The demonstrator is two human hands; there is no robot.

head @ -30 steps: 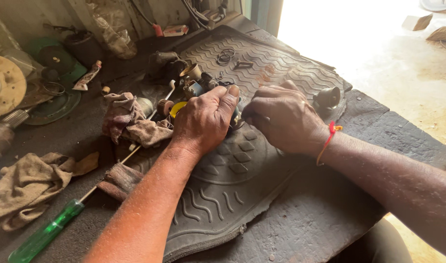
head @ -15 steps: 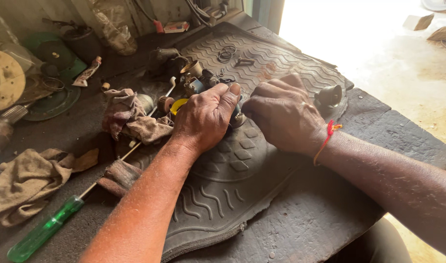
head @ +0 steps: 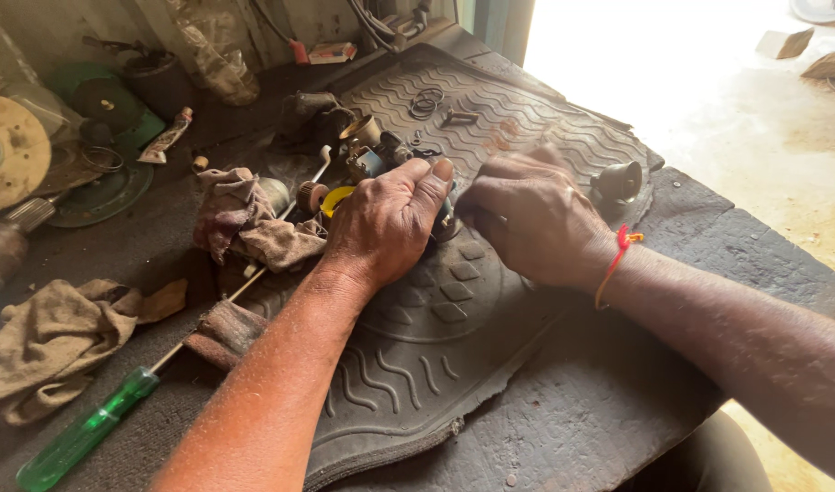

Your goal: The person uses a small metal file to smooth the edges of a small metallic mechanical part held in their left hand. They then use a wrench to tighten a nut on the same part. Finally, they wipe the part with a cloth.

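Head view: left hand [head: 386,223] and right hand [head: 536,219] clenched together on small metal part [head: 445,214], mostly hidden, at centre of rubber mat [head: 417,364]. Rag [head: 253,223] and green screwdriver [head: 80,437] crowd left; mat's front edge free.

Dark bench [head: 618,428] w/ rubber mat [head: 417,364], rags [head: 44,342], screwdriver [head: 85,433]

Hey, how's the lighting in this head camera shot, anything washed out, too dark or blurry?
Head view: the floor at upper right is blown out to near white by daylight; the cluttered back left around the green disc sits in dim shade; the left hand, right hand and rubber mat are evenly lit and sharp, without noticeable motion blur.
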